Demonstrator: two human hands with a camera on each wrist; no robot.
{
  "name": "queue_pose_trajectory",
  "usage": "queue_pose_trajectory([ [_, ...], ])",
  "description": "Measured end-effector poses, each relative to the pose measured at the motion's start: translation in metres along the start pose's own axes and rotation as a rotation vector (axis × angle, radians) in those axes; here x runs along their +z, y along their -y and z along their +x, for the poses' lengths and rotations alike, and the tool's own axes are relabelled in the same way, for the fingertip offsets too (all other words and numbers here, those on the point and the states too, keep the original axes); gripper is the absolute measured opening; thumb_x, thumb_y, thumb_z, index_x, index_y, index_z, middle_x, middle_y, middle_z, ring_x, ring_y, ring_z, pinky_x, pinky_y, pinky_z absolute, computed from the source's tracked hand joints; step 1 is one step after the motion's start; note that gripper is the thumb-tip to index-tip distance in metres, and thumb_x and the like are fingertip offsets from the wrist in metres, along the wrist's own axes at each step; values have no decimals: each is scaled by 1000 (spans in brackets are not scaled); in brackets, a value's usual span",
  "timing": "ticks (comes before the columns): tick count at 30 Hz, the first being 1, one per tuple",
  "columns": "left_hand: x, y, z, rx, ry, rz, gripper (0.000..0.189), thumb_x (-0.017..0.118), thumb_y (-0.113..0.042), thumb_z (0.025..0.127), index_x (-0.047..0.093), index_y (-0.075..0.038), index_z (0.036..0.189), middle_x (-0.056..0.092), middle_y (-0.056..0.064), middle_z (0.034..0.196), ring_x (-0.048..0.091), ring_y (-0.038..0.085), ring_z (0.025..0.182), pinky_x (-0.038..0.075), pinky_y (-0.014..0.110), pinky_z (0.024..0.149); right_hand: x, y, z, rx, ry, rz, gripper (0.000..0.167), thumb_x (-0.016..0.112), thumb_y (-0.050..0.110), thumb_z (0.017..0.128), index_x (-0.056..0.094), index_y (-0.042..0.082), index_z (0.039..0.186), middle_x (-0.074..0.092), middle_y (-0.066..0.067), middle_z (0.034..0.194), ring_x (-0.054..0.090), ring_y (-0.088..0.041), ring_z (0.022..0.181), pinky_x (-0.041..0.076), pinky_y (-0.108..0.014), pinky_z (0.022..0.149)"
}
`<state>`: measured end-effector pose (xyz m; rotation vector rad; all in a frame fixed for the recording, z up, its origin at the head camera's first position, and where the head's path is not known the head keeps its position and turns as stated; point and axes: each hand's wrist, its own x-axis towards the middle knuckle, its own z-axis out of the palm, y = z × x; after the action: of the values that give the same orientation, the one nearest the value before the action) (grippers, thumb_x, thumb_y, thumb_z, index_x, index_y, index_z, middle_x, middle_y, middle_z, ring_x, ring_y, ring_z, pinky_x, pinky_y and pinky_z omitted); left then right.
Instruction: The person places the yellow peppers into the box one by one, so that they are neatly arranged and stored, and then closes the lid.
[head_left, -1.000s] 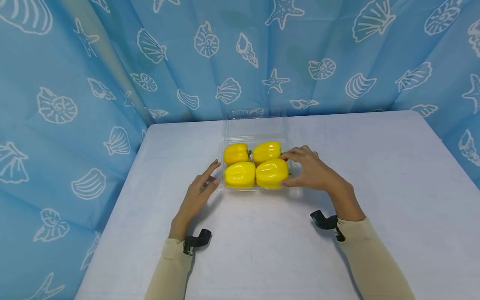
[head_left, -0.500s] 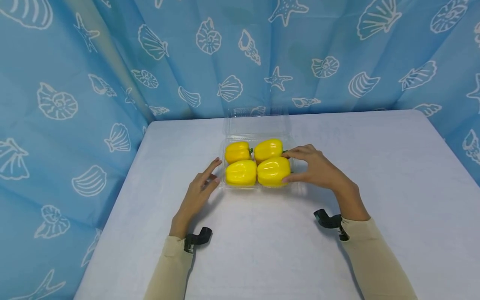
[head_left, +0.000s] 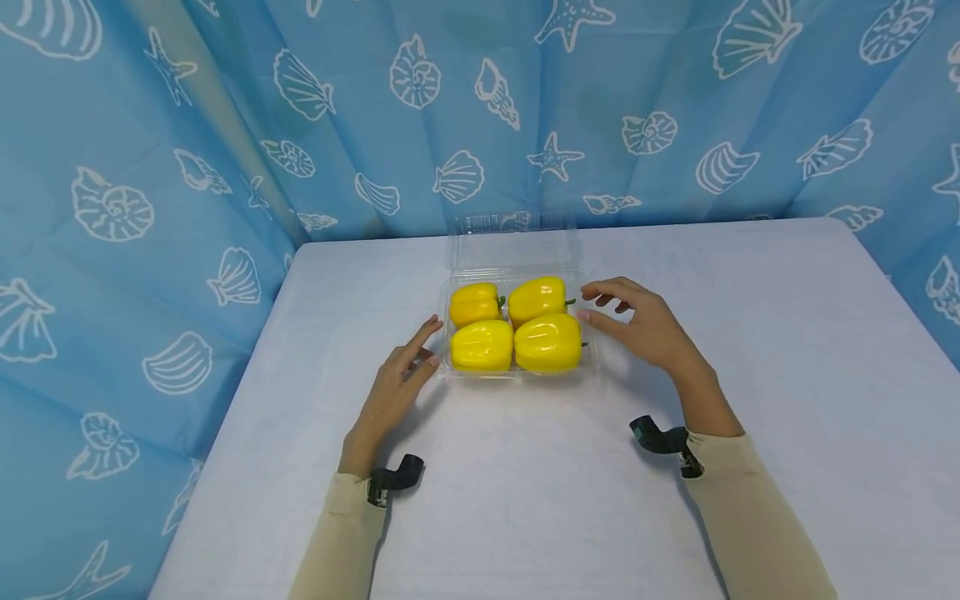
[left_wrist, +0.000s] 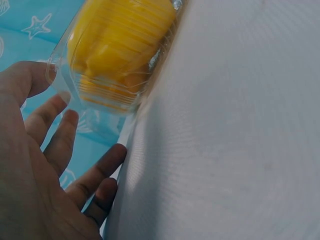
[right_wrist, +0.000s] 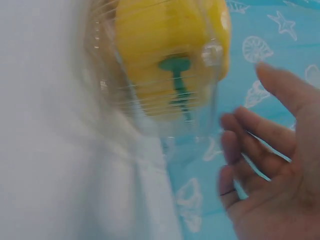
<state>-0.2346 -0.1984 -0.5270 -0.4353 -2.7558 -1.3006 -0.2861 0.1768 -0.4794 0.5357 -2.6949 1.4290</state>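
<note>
Several yellow bell peppers sit in a clear plastic clamshell container (head_left: pixel 487 376), two in the front row and two behind. The front right pepper (head_left: pixel 547 343) and back right pepper (head_left: pixel 537 300) have green stems pointing right. My left hand (head_left: pixel 390 387) rests by the container's left side with loose fingers; in the left wrist view its thumb (left_wrist: pixel 35 77) is at the clear rim (left_wrist: pixel 51 75), and whether it presses there I cannot tell. Just right of the container, my right hand (head_left: pixel 643 327) hovers with loosely bent fingers, holding nothing. A pepper (right_wrist: pixel 165 30) shows through the wall in the right wrist view.
The container's hinged lid (head_left: pixel 513 250) stands raised at the back, near the table's far edge. A white cloth covers the table (head_left: pixel 517 483). Behind it hangs a blue curtain (head_left: pixel 510 100) with white shell prints.
My right hand has let go of the front right pepper and drawn back, up and to the right. The left hand and the peppers have stayed in place.
</note>
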Motion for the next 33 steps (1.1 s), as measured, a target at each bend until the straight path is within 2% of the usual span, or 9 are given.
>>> queue_pose_trajectory([
  [2, 0, 0, -1, 6, 2, -2, 51, 49, -33, 105, 39, -34, 155, 34, -21, 157, 55, 18, 110, 44, 43, 91, 3, -6, 1, 30, -76, 92, 39, 66, 32, 98, 65, 8, 130, 63, -6, 123, 53, -20, 108, 42, -35, 92],
  [6, 0, 1, -2, 4, 10, -13, 51, 50, -32, 105, 39, -31, 155, 34, -20, 157, 55, 18, 110, 44, 44, 92, 12, -19, 5, 151, -197, 259, 43, 61, 41, 100, 65, 11, 131, 65, -6, 123, 56, -16, 105, 46, -25, 89],
  [8, 1, 1, -3, -1, 15, -15, 51, 49, -34, 105, 39, -31, 155, 33, -20, 158, 55, 18, 110, 44, 44, 92, 16, -23, 7, 201, -232, 295, 48, 59, 46, 99, 64, 12, 131, 66, -5, 123, 58, -17, 104, 48, -26, 89],
  [12, 0, 0, -2, -10, 15, -7, 51, 48, -37, 105, 38, -33, 155, 32, -21, 158, 55, 18, 111, 44, 44, 93, 22, -32, 13, 243, -291, 356, 51, 57, 47, 100, 63, 7, 131, 67, -9, 123, 59, -21, 103, 48, -25, 86],
  [15, 0, 0, -1, -6, 9, -7, 51, 48, -37, 105, 38, -35, 155, 32, -22, 157, 55, 17, 111, 44, 44, 93, 27, -37, 18, 309, -310, 432, 56, 58, 51, 99, 62, 5, 132, 65, -9, 124, 58, -20, 103, 49, -23, 89],
  [18, -1, 0, -1, 14, 11, -9, 51, 48, -36, 105, 38, -33, 155, 32, -19, 158, 54, 17, 111, 44, 44, 93, 32, -41, 23, 356, -323, 494, 59, 58, 52, 98, 61, 4, 133, 64, -8, 125, 58, -19, 104, 48, -22, 91],
  [24, -2, 1, 0, 15, 10, -17, 51, 49, -33, 105, 39, -31, 155, 32, -20, 158, 54, 17, 111, 44, 44, 92, 40, -44, 34, 353, -344, 596, 56, 58, 45, 100, 59, 0, 134, 62, -11, 127, 57, -21, 107, 48, -23, 92],
  [30, -1, 0, 0, 12, 6, -21, 51, 49, -35, 105, 39, -33, 155, 34, -20, 157, 54, 17, 110, 44, 45, 91, 39, -50, 40, 317, -349, 814, 55, 59, 36, 102, 54, -8, 136, 59, -16, 128, 55, -22, 107, 47, -22, 93],
  [33, 0, -1, -1, 14, 1, -29, 51, 49, -33, 105, 40, -32, 155, 34, -20, 157, 54, 18, 110, 44, 45, 91, 39, -52, 43, 292, -332, 843, 55, 59, 34, 102, 53, -9, 136, 59, -16, 127, 55, -22, 108, 47, -22, 93],
])
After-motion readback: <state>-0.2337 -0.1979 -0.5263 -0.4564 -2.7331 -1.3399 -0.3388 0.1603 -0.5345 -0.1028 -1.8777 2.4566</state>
